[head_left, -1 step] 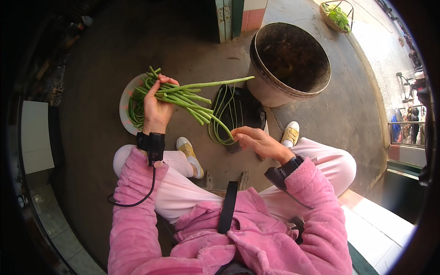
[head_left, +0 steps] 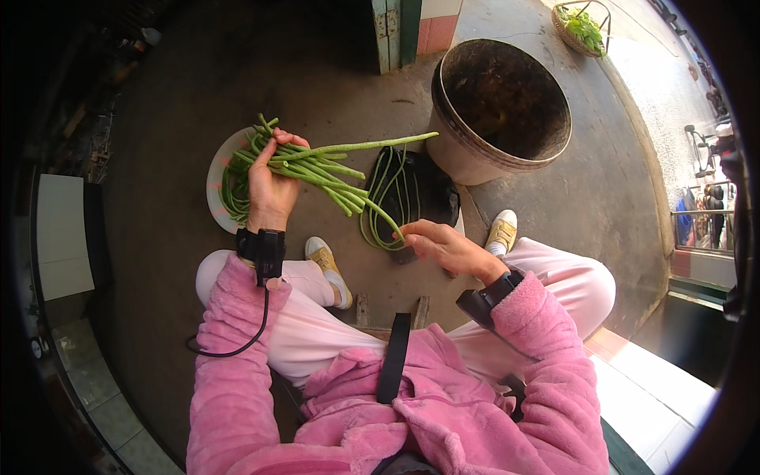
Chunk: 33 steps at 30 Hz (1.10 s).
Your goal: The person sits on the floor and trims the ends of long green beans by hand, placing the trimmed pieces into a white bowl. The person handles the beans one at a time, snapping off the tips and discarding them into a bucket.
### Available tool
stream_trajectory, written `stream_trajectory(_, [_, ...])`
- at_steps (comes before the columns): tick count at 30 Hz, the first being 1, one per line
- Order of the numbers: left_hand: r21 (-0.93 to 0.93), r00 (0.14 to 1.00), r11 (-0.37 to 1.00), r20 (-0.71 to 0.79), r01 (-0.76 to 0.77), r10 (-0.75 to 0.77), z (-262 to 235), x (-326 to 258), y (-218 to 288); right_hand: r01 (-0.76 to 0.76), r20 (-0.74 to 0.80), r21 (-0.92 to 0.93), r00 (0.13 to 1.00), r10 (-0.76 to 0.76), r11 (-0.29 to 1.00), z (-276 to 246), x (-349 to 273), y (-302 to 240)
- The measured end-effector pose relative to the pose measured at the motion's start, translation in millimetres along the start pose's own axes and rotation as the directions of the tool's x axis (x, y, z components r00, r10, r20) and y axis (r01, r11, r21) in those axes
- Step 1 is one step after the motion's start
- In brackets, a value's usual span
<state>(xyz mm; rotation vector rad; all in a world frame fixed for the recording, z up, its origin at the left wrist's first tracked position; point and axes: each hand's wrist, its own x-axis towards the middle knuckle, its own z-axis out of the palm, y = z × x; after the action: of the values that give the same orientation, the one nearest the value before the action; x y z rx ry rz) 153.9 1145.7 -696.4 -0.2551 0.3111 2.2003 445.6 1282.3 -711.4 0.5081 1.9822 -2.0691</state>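
Observation:
My left hand (head_left: 269, 194) is closed around a bunch of long green beans (head_left: 328, 168), held over a white plate (head_left: 215, 186) on the ground. The beans fan out to the right, and one reaches toward the big pot. My right hand (head_left: 445, 245) pinches the lower tip of one bean that curves down from the bunch. Both wrists wear black bands, and a cable hangs from the left one. More long beans lie coiled on a black bag (head_left: 423, 194) just beyond my right hand.
A large dark round metal pot (head_left: 503, 111) stands on the concrete to the right of the bag. A basket of greens (head_left: 582, 28) sits far back right. My yellow shoes (head_left: 500, 229) and pink-trousered knees are below the hands. A raised step edge runs along the right.

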Motion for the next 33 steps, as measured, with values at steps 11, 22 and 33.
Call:
stream_trajectory(11, [-0.024,1.000,0.999,0.010,0.028,-0.028,2.7,-1.4,5.1,0.150,-0.228,0.033,0.964,-0.139,0.988,4.2,5.4,7.6])
stream_trajectory(22, [-0.065,0.984,0.986,0.093,0.156,-0.149,8.1,-6.8,7.3,0.310,-0.472,0.769,0.865,0.170,0.559,-31.2,18.0,26.9])
stream_trajectory(33, [0.080,0.994,0.995,0.089,0.051,-0.058,-2.4,-3.6,15.1,0.134,-0.273,0.115,0.957,-0.098,0.984,-31.4,-4.5,-3.6])
